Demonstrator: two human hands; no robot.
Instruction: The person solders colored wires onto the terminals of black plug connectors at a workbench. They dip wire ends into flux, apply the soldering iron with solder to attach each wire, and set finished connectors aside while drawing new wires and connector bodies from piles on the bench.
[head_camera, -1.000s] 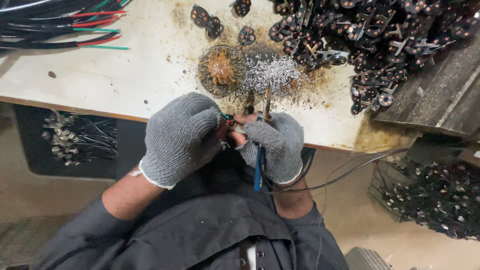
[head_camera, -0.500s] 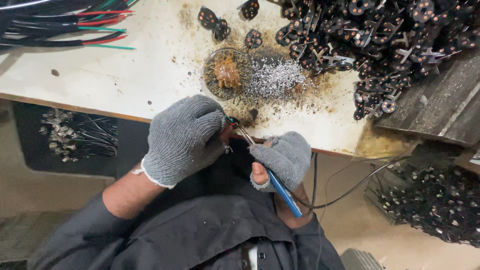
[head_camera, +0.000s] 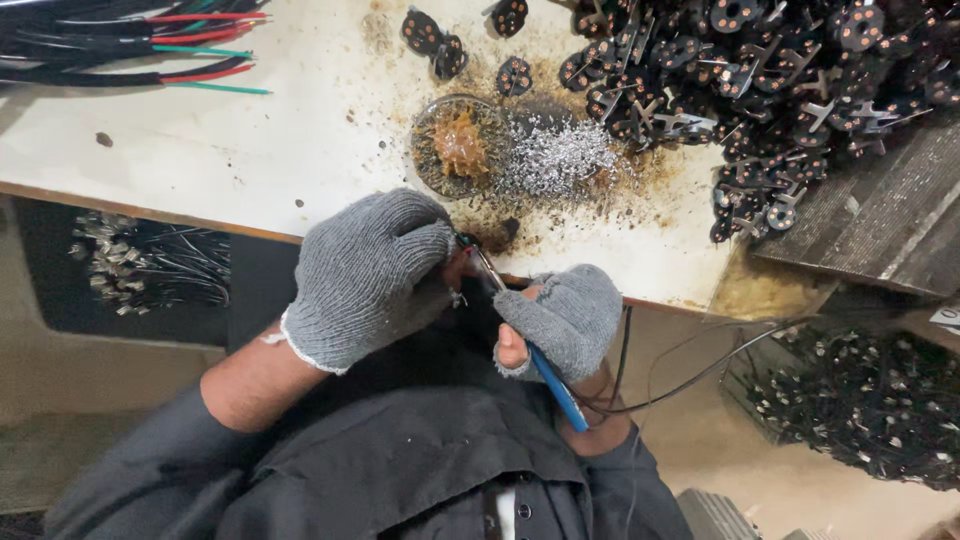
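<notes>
My left hand (head_camera: 365, 275), in a grey knit glove, is closed around a small dark part with thin wires, held just off the white table's front edge (head_camera: 180, 210). My right hand (head_camera: 565, 320), also gloved, grips a soldering iron with a blue handle (head_camera: 560, 390). Its metal tip (head_camera: 485, 268) points up and left and touches the part at my left fingertips. The part itself is mostly hidden by the glove.
A round tin of brownish flux (head_camera: 460, 145) and a heap of silver solder bits (head_camera: 560, 160) lie just beyond my hands. A big pile of dark round parts (head_camera: 780, 90) fills the right. Coloured wires (head_camera: 130, 50) lie far left. Bins of parts (head_camera: 870, 410) stand below the table.
The right hand has swung the iron from upright to slanting, its tip now at the part in my left hand. Both hands have drawn slightly nearer to my body.
</notes>
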